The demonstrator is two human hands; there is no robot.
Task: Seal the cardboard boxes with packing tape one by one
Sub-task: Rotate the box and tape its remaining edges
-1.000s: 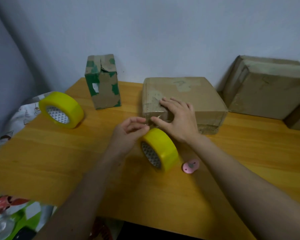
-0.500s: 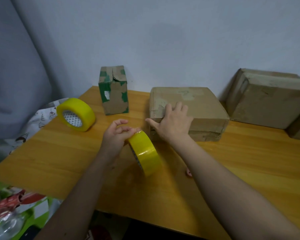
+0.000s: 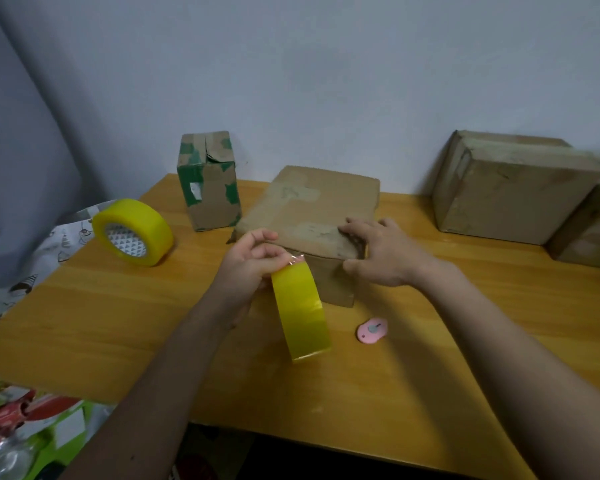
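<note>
A flat brown cardboard box (image 3: 312, 209) lies turned at an angle in the middle of the wooden table (image 3: 118, 323). My right hand (image 3: 381, 252) grips its near right corner, fingers on top and thumb on the side. My left hand (image 3: 253, 261) holds a yellow roll of packing tape (image 3: 300, 308) on edge, right in front of the box's near face, with the loose tape end pinched at the box's top edge.
A second yellow tape roll (image 3: 132, 232) lies at the left. A tall green and brown box (image 3: 208, 181) stands behind it. Two brown boxes (image 3: 510, 188) sit at the right by the wall. A small pink cutter (image 3: 372, 330) lies near the held roll.
The box has been turned so a corner points toward me. My right hand shifted from the box's top to its near right corner. My left hand brought the tape roll up to the box.
</note>
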